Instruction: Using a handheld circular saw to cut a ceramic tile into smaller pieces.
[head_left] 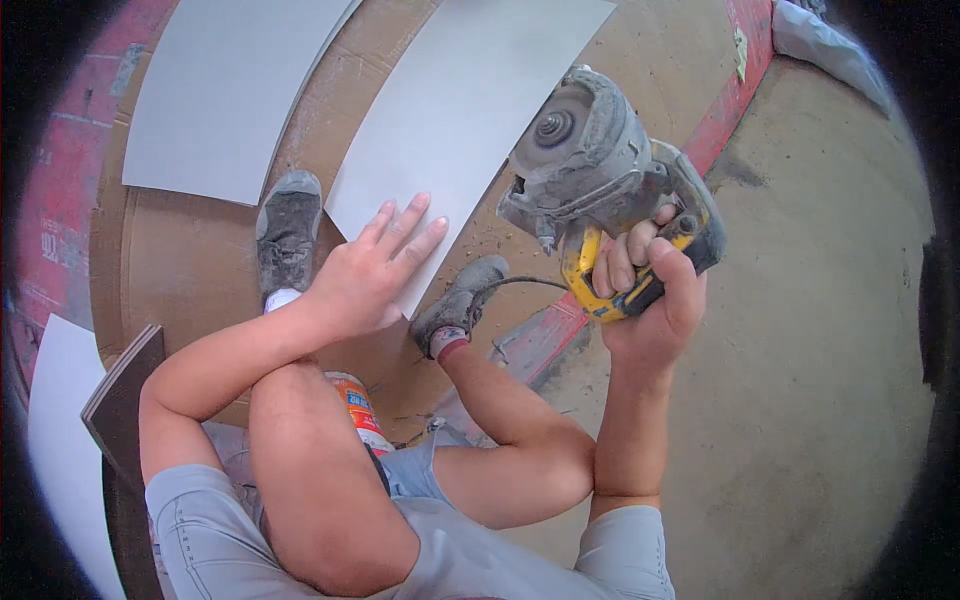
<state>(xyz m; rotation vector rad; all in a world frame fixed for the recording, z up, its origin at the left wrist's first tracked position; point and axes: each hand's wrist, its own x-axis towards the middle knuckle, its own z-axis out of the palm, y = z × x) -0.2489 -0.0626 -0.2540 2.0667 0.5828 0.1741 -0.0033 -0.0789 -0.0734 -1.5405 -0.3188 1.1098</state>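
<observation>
A dusty circular saw [590, 150] with a yellow and black handle is gripped by my right hand [655, 290], its fingers wrapped through the handle. The saw's round blade side faces up, beside the right edge of a long white panel [455, 110]. My left hand [375, 265] lies flat on the near end of this panel, fingers spread. A black cord [530, 281] runs from the saw toward my right shoe. Whether the blade touches the panel's edge I cannot tell.
More white panels [225, 90] lie at the upper left on brown cardboard [185, 260]. Dark boards [125, 400] and a white sheet [60, 430] are beside my left elbow. A bucket [358, 405] sits beneath me; my shoes [290, 230] flank the panel's near end. Concrete floor [790, 350] extends right.
</observation>
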